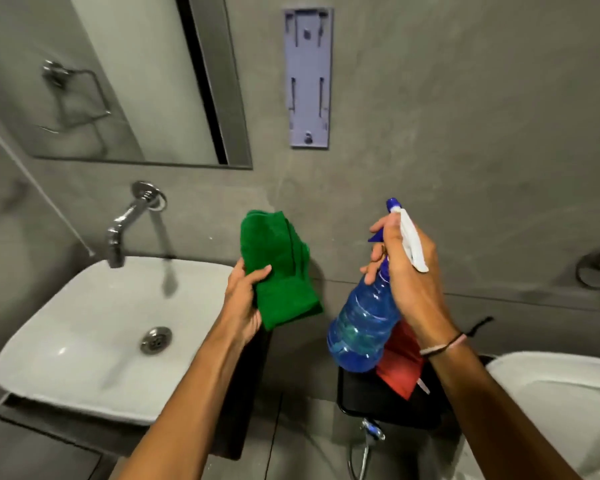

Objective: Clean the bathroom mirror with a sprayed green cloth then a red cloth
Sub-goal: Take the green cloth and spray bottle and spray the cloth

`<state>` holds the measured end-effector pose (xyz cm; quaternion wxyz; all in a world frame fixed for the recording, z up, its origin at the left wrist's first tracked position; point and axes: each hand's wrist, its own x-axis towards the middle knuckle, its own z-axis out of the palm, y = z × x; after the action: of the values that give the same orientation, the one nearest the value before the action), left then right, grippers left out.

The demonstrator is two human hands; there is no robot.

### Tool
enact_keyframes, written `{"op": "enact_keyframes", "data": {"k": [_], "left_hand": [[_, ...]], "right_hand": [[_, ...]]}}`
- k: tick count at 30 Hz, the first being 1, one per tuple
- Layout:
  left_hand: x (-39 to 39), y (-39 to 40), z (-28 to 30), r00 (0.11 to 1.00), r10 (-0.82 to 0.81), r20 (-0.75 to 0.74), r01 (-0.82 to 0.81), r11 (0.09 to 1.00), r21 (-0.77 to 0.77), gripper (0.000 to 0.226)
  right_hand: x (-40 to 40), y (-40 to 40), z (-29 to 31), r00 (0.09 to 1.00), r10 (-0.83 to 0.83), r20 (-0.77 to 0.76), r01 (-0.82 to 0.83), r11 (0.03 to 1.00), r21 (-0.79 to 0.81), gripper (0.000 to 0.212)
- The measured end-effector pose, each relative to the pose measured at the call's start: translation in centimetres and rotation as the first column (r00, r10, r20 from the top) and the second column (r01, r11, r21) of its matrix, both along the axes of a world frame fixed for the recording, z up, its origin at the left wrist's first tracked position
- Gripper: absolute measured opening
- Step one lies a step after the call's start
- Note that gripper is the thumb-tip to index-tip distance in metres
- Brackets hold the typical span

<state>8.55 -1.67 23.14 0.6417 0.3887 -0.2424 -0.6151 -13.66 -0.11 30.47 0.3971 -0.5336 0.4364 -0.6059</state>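
L hand [243, 299] gripped green cloth [279, 265]; R hand [407, 268] gripped blue spray bottle [362, 323], no label legible.

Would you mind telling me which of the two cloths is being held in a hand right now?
The green cloth, gripped by the left hand. The red cloth lies below, behind the spray bottle that the right hand holds.
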Motion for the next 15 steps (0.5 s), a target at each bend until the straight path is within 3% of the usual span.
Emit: {"op": "enact_keyframes", "data": {"k": [3,7,11,15], "left_hand": [[1.6,1.0,1.7,0.997,0.076,-0.001,-0.076,0.996,-0.041,0.060],[3.9,2.6,2.4,0.975,0.090,-0.201,-0.082,0.995,0.052,0.050],[5.0,3.6,2.6,0.911,0.119,-0.395,-0.097,0.992,0.077,0.052],[5.4,4.1,3.2,0.908,0.095,-0.407,-0.085,0.996,0.042,0.057]], "right_hand": [[1.7,2.1,0.8,0.994,0.058,-0.091,-0.054,0.997,0.050,0.045],[4.0,5.3,1.4,0.961,0.172,-0.216,-0.145,0.980,0.133,0.047],[6.1,7.4,1.3,0.942,0.320,-0.105,-0.299,0.938,0.172,0.045],[8.2,8.0,1.8,0.905,0.414,-0.096,-0.398,0.905,0.151,0.039]]}}
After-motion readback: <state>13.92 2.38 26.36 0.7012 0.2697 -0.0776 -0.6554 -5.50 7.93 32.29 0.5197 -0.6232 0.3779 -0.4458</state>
